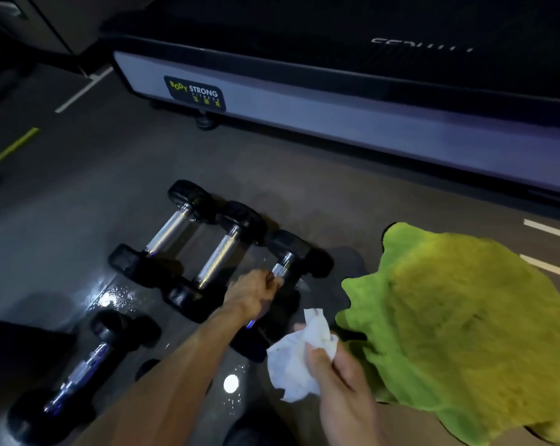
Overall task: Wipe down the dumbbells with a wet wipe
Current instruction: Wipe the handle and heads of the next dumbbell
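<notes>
Head view: left hand (255,292) grips dumbbell (282,268); right hand (340,381) holds wipe (299,358).

4 black dumbbells (188,239) on floor; crumpled white wipe (299,358).

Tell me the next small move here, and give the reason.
Probably bring the crumpled white wet wipe in the right hand onto the chrome handle of the black-ended dumbbell and rub along it. The left hand already grips that handle, steadying it, while the wipe hangs just short of it, touching no dumbbell.
</notes>
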The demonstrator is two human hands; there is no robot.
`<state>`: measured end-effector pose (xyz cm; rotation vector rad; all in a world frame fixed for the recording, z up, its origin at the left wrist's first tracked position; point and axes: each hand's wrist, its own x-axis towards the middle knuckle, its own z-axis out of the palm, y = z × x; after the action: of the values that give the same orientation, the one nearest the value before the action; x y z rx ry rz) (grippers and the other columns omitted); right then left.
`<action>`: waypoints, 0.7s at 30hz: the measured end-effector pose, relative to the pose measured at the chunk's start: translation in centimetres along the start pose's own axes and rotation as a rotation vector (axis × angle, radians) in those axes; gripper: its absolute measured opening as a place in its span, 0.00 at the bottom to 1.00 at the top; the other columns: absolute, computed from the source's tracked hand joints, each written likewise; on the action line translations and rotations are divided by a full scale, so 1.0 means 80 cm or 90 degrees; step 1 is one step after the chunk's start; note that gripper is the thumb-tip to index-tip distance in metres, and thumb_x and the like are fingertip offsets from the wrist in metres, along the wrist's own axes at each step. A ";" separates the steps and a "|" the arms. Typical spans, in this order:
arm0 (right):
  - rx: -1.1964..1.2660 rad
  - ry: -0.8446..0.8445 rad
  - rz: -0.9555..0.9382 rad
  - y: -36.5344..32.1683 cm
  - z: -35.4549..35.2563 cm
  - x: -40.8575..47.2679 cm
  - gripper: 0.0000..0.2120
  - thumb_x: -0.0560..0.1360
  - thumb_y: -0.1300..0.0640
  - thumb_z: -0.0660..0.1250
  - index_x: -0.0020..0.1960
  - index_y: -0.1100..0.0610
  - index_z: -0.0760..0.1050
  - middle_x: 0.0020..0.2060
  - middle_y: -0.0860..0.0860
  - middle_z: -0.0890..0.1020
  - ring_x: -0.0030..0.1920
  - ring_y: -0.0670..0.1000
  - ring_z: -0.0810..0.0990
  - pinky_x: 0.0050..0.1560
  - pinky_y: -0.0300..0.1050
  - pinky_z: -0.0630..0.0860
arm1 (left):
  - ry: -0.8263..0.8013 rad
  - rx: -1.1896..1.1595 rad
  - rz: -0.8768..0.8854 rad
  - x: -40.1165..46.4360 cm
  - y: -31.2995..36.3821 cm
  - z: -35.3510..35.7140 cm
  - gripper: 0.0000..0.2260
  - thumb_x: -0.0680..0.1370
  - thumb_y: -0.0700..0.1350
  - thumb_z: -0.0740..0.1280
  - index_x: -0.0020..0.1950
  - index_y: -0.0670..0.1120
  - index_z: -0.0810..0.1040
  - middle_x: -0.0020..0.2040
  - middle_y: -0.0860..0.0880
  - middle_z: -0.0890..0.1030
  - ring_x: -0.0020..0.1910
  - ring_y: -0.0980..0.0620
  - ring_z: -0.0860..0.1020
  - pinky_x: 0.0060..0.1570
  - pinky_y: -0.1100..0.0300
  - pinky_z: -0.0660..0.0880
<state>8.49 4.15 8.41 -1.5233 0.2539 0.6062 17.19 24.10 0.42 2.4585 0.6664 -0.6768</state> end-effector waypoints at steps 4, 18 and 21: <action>0.034 0.008 0.043 0.003 0.000 0.006 0.09 0.82 0.53 0.69 0.58 0.44 0.84 0.48 0.39 0.88 0.52 0.36 0.83 0.51 0.27 0.74 | -0.010 -0.003 -0.013 0.008 -0.007 0.006 0.20 0.84 0.61 0.63 0.40 0.49 0.69 0.55 0.38 0.85 0.57 0.37 0.82 0.52 0.52 0.74; 0.169 -0.006 0.124 0.001 0.015 0.039 0.23 0.63 0.37 0.75 0.56 0.39 0.85 0.54 0.49 0.88 0.59 0.55 0.85 0.69 0.63 0.75 | 0.171 -0.093 -0.072 0.048 -0.060 -0.115 0.17 0.82 0.58 0.69 0.52 0.44 0.85 0.46 0.45 0.86 0.49 0.45 0.84 0.54 0.52 0.79; 0.179 -0.013 0.132 0.000 0.012 0.047 0.19 0.68 0.42 0.76 0.57 0.47 0.85 0.54 0.50 0.88 0.58 0.53 0.86 0.68 0.61 0.77 | 0.118 -0.137 -0.109 0.070 -0.078 -0.093 0.20 0.81 0.60 0.69 0.51 0.43 0.85 0.48 0.40 0.87 0.50 0.39 0.86 0.55 0.50 0.81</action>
<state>11.44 5.92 6.53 -1.2278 0.4669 0.7174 20.31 34.90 0.77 2.2995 0.9775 -0.4169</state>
